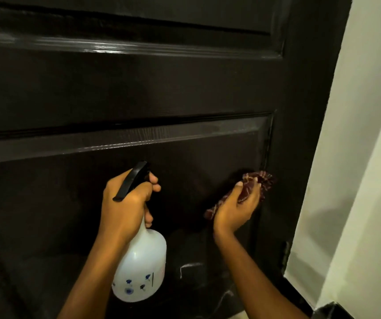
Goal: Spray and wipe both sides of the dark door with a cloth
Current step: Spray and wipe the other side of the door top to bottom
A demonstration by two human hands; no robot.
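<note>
The dark door (139, 93) fills most of the view, with raised panels and glossy mouldings. My left hand (125, 203) grips the neck of a white spray bottle (141, 265) with a black trigger head, its nozzle pointing at the lower panel; fingers curl around the trigger. My right hand (238, 208) holds a bunched dark red patterned cloth (254, 183) against the lower panel near its right moulding.
A pale wall (357, 157) runs along the door's right edge. A dark hinge (285, 254) shows low on that edge. A white smear (189, 267) marks the door below my hands. A dark object (332, 311) sits at the bottom right corner.
</note>
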